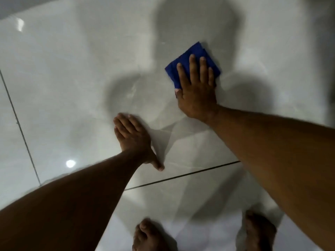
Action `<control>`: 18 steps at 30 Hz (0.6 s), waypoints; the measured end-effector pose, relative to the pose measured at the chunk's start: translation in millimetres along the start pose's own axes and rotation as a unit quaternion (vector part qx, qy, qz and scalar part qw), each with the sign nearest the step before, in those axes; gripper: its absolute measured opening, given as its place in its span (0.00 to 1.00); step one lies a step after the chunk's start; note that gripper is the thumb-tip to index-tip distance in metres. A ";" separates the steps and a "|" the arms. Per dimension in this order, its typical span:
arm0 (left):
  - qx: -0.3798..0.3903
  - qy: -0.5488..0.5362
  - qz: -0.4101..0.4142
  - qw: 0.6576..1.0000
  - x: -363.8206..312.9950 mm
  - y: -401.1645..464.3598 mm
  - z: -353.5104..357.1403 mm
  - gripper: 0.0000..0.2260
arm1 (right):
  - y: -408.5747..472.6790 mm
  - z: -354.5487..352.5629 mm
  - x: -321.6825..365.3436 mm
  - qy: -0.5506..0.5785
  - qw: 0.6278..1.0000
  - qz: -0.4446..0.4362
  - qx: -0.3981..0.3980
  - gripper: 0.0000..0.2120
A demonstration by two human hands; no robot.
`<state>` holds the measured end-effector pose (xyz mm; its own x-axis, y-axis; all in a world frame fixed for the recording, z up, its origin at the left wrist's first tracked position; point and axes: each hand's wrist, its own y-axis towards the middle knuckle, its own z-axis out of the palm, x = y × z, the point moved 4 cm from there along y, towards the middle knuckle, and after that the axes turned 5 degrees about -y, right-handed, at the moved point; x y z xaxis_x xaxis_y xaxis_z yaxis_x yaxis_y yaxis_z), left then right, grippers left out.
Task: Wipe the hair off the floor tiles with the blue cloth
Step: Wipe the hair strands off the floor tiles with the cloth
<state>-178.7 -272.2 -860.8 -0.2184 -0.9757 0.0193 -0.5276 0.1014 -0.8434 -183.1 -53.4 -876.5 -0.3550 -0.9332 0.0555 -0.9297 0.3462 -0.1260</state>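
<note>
The left forearm (63, 201) is filling the lower left corner, nearest the lens, and reaching up and to the right toward the middle of the floor. At its end the left hand (133, 137) is lying flat, palm down on the pale glossy floor tiles (63, 87), fingers extended and held close together, thumb splayed out toward the dark grout line (181, 175) and gripping nothing. Below it, at the bottom edge, two bare feet (150, 236) are standing on the tile, blurred. Further right, the right forearm (272, 151) is stretching from the right edge up and leftward, more fully extended than the other. The right hand (196, 89) is pressing down flat on the blue cloth (188, 60), fingers slightly spread over it, thumb tucked at the cloth's near left edge. The cloth is lying folded into a rough square on the tile, above and right of the left hand, well apart from it, with its far corner sticking out beyond the fingertips. Soft shadows of the person are falling across the tiles around both hands. Whether any hair is lying on the floor cannot be told; the surface is too blurred
</note>
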 end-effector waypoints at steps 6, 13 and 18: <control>0.011 0.009 0.002 1.000 -1.9 -7.8 -8.0 0.86 | -149.3 0.5 -1.7 -0.029 0.977 -0.194 0.087 0.35; 0.015 -0.009 -0.002 1.000 -0.7 -3.7 -3.9 0.87 | -135.5 7.9 -138.4 -0.006 0.978 0.179 0.106 0.40; 0.006 -0.014 0.011 1.000 2.1 -2.4 -1.9 0.86 | -139.3 9.7 21.8 0.076 0.954 0.276 0.086 0.37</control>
<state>-179.5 -274.1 -857.7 -0.2064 -0.9784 -0.0143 -0.5132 0.1207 -0.8498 -60.4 -122.9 -867.3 -0.8082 -0.5841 0.0756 -0.5719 0.7476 -0.3378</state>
